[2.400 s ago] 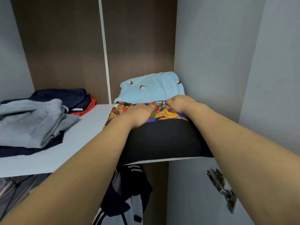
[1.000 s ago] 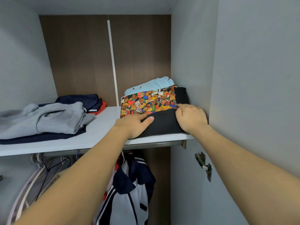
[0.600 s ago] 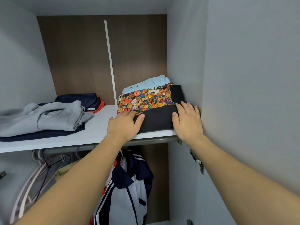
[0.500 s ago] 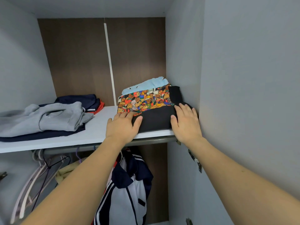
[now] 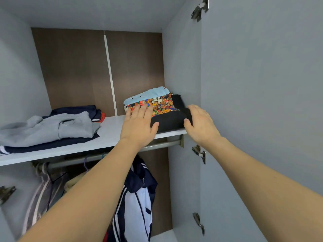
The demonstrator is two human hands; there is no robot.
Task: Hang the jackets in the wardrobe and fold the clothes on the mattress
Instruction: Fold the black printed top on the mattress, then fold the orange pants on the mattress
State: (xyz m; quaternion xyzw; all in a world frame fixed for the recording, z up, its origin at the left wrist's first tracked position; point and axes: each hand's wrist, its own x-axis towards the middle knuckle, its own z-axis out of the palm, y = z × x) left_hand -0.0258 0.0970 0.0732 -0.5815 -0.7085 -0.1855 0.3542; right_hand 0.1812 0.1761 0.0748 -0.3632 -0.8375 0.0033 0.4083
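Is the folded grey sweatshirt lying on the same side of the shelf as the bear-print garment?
No, the grey sweatshirt lies at the white shelf's left end, the bear-print garment at its right.

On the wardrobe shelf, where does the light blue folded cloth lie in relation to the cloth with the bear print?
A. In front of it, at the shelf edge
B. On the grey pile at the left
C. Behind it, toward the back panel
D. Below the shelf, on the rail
C: the light blue folded cloth shows behind the bear-print cloth, nearer the brown back panel.
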